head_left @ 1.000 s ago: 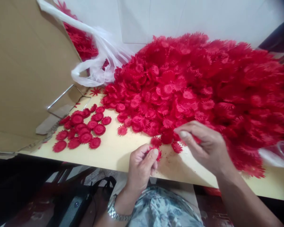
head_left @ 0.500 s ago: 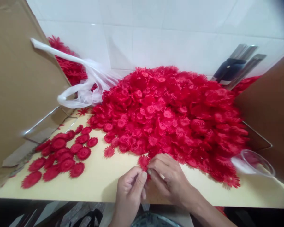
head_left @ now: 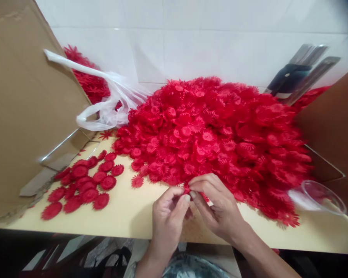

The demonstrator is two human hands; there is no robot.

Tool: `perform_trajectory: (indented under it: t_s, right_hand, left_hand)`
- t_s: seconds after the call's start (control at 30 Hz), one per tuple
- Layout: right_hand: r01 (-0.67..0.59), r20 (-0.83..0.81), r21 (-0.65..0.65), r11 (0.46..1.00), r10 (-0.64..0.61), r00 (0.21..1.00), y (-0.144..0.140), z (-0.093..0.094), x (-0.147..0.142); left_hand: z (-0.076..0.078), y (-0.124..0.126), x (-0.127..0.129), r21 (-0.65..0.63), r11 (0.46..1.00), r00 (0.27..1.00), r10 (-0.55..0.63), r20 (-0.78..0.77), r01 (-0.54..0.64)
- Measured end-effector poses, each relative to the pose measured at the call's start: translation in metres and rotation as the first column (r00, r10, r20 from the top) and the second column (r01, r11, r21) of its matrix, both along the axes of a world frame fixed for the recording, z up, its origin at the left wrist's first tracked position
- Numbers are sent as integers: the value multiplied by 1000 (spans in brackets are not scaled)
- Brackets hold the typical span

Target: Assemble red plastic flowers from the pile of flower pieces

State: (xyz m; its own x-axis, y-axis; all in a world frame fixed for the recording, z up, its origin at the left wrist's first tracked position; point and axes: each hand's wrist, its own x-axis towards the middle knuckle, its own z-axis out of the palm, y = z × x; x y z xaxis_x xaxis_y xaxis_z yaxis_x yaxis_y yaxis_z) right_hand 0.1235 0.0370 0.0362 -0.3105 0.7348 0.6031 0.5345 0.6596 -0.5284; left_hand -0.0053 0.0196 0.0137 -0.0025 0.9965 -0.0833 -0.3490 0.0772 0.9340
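Note:
My left hand (head_left: 169, 216) and my right hand (head_left: 216, 202) meet at the near edge of a large heap of red flower pieces (head_left: 203, 135). Between their fingertips is a small red flower piece (head_left: 187, 189), pinched from both sides and mostly covered by the fingers. The heaped pieces are thin and round, with fringed, petal-like rims. To the left lies a group of thicker, round red flower discs (head_left: 88, 195), some overlapping. One loose flower piece (head_left: 137, 181) rests just in front of the heap.
Cardboard panels stand at left (head_left: 31, 96) and right (head_left: 333, 116). A white plastic bag (head_left: 104, 119) leans behind the discs, near more red pieces. Back right are metal strips in a dark holder (head_left: 290, 79); a clear plastic cup (head_left: 324, 197) lies at right on the yellowish table (head_left: 118, 222).
The view has shifted slightly. Both hands have drawn closer around the flower piece, which showed its fringed face before and is now mostly hidden by fingers.

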Motion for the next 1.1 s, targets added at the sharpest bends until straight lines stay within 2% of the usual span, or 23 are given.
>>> perform_trajectory:
  t_s: [0.17,0.43,0.57,0.73,0.8,0.87,0.93,1.03,1.1]
  right_hand:
    - [34,-52,48,998,-32,998,-7,-4,-2]
    - [56,-125,-65,996,-64,990,-15,-4,-3]
    - [52,-127,-75,996,-61,990,-15,-1,-1]
    - [49,-112,-60,997,-55,992,-11,2,4]
    - [59,-101,-50,997,-63,993,-10,3,6]
    - [71,-101,-52,996,-76,992,-7,4,7]
    - [51,-116,-88,995,-61,991,-4,6,9]
    - [-2,-191,-160,987,-29,981,1,6,12]
    - [-14,-253,-185,983,-34,967,3,5,13]
  left_hand:
    - [-2,-8,1,135,987,996,88,26,-91]
    - [-15,-20,3,161,982,993,105,-57,-95]
    - [-12,-19,-2,150,988,990,38,-137,-18]
    - [-4,-14,-12,115,977,942,-138,-307,180]
    - [-1,-10,-12,96,975,935,-160,-316,200]
    - [3,-5,-10,77,980,960,-163,-228,184]
    - [9,1,-6,78,979,982,-183,-49,186]
    - [14,9,-2,98,975,949,-216,229,199]
    - [14,11,-1,89,980,933,-198,302,179]
